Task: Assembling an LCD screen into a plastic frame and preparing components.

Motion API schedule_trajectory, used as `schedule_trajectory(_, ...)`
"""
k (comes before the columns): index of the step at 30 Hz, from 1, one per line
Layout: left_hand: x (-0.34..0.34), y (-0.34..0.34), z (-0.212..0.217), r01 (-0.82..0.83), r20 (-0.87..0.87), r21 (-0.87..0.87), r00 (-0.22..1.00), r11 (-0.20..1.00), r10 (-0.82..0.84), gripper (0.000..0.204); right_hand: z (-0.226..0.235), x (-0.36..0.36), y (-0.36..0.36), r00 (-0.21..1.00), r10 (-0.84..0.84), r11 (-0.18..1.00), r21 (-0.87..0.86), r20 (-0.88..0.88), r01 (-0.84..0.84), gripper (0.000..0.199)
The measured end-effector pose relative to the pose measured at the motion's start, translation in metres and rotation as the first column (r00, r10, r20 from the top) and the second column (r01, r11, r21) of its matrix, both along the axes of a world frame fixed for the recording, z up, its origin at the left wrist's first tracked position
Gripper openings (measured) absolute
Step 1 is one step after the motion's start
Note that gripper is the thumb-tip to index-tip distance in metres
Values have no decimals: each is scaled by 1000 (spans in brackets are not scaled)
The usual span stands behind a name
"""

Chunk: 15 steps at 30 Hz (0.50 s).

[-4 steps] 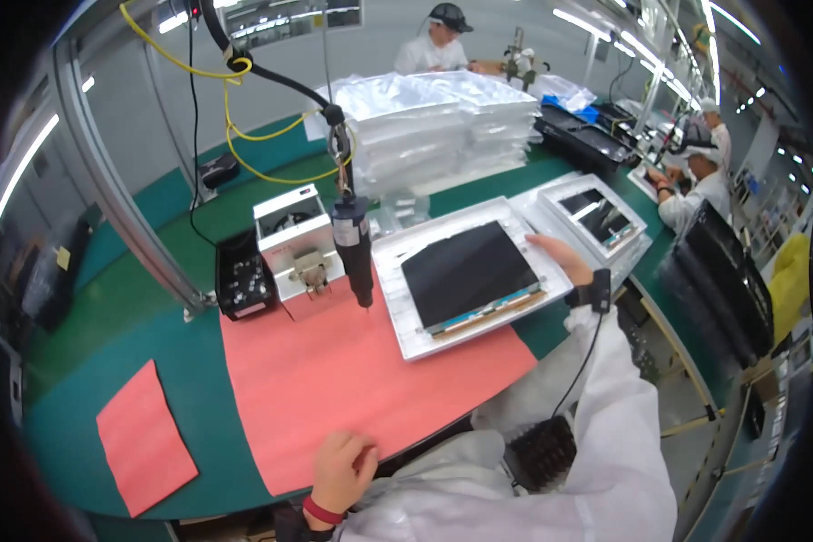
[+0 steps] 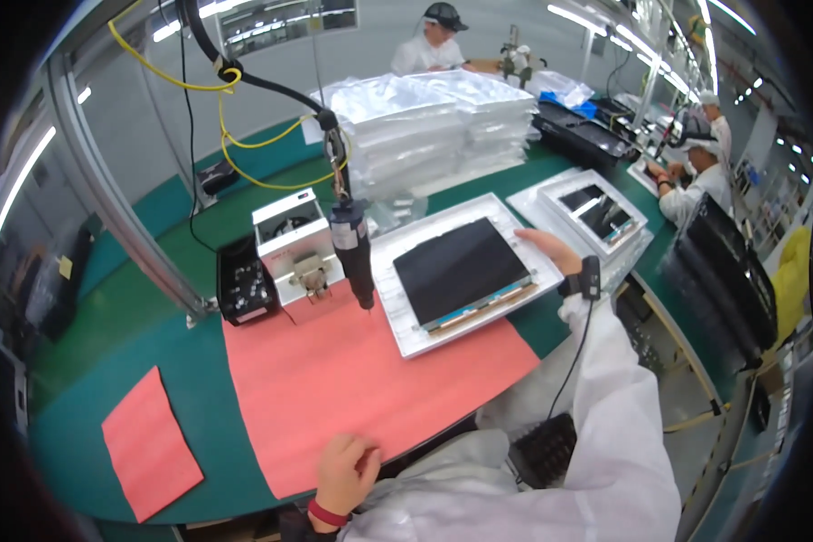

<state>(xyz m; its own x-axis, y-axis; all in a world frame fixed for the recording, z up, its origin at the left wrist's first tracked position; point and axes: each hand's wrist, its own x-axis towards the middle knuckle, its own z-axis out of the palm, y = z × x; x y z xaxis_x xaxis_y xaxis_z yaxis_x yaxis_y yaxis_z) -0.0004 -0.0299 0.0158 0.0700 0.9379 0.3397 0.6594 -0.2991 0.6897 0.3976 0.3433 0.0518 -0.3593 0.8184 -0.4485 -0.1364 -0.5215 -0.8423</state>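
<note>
My right hand (image 2: 551, 250) grips the right edge of a white foam tray (image 2: 403, 336), its fingers partly hidden by the rim. A dark flat display panel (image 2: 462, 271) lies in the tray, with a circuit strip along its near edge. The tray tilts a little and overlaps the far right of a pink mat (image 2: 334, 397). At the mat's near edge my left hand (image 2: 346, 474) rests with curled fingers, and nothing shows in them. An electric screwdriver (image 2: 350, 248) hangs upright just left of the tray.
Left of the screwdriver stand a white screw feeder (image 2: 291, 239) and a black box of small parts (image 2: 246, 287). A smaller pink sheet (image 2: 154, 444) lies at left. Behind are wrapped white stacks (image 2: 434, 126); at right, another tray (image 2: 558, 191) with dark panels. Co-workers sit farther off.
My right hand and the tray with the display panel have shifted slightly left. My left hand stays curled at the mat's edge.
</note>
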Motion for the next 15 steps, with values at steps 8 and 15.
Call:
schedule_trajectory(8, 0, -4, -5, -49, 8, -24, 999, 999, 49, 8, -7, -5, 8, 1000, 10, 1000, 6, -2, -10, 29)
schedule_trajectory(15, -2, 3, 0, -25, 32, -42, 999, 999, 26, 8, -2, 14, 3, 997, 34, 999, 16, 76, -35, 29)
